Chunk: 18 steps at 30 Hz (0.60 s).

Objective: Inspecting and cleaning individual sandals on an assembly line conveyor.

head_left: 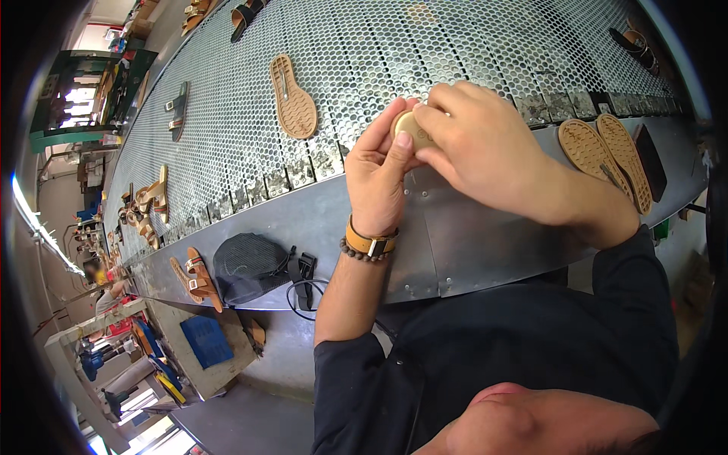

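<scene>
Above the near edge of a conveyor, my left hand is closed around a tan round-ended sandal sole with a small dark mark on its face. The thumb presses on that face while the fingers curl behind. From the right, my right hand grips the same piece, its fingers bent over the upper edge. Much of the sole is hidden by both hands, so its full shape does not show. Left of my hands a loose sandal sole lies flat on the honeycomb conveyor.
A metal ledge borders the conveyor. On it lie a black mesh cap, a brown strapped sandal and tan soles at the right. Farther off, a dark sandal and several tan sandals rest on the conveyor.
</scene>
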Motion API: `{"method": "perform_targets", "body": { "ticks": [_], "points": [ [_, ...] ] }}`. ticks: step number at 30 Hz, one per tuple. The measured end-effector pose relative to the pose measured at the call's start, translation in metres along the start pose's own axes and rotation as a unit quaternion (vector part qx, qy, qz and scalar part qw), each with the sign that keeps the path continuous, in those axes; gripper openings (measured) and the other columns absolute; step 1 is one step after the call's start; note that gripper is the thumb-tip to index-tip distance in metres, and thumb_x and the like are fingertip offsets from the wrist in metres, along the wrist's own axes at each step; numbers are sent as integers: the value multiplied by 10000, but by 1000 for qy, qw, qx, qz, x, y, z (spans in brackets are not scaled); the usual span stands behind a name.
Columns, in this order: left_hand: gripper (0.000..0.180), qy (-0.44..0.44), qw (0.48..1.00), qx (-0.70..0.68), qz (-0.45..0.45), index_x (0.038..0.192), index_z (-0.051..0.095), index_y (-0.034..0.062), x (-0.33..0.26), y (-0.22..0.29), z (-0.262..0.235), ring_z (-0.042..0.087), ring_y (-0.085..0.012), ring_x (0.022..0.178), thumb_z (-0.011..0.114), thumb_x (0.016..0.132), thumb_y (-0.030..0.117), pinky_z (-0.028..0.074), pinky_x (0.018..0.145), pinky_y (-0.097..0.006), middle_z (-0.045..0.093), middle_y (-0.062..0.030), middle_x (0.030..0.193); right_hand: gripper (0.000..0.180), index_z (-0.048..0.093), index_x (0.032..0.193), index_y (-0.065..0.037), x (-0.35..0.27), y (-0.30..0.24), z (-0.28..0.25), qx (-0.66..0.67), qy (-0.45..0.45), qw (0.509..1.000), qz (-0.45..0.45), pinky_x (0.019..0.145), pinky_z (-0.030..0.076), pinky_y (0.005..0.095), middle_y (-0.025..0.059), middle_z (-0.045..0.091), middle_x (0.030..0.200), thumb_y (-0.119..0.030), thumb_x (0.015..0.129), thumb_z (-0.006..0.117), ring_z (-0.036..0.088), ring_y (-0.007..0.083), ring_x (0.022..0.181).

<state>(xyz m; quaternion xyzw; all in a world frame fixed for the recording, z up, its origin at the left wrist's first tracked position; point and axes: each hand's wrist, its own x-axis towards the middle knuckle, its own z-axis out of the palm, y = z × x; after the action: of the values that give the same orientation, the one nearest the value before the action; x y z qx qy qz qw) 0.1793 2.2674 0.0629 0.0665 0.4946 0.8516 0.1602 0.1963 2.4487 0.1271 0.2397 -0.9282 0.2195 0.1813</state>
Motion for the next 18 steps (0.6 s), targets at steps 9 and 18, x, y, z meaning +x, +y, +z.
{"method": "perform_targets", "body": {
  "ticks": [9, 18],
  "points": [
    [470, -45, 992, 86, 83, 1535, 420, -43, 9, -4, -6, 522, -317, 1411, 464, 1121, 176, 444, 1166, -429, 504, -278, 1526, 297, 690, 1014, 10, 22, 68, 14, 331, -352, 856, 183, 701, 546, 296, 39, 684, 830, -256, 1072, 568, 640, 109, 750],
    [427, 10, 991, 104, 83, 1479, 453, -44, 19, -30, -7, 595, -176, 1240, 485, 1125, 192, 474, 1070, -323, 625, -143, 1355, 359, 672, 1075, 25, 8, 81, 61, 520, -211, 789, 249, 709, 539, 271, 31, 698, 889, -289, 1118, 504, 652, 88, 800]
  ]
}}
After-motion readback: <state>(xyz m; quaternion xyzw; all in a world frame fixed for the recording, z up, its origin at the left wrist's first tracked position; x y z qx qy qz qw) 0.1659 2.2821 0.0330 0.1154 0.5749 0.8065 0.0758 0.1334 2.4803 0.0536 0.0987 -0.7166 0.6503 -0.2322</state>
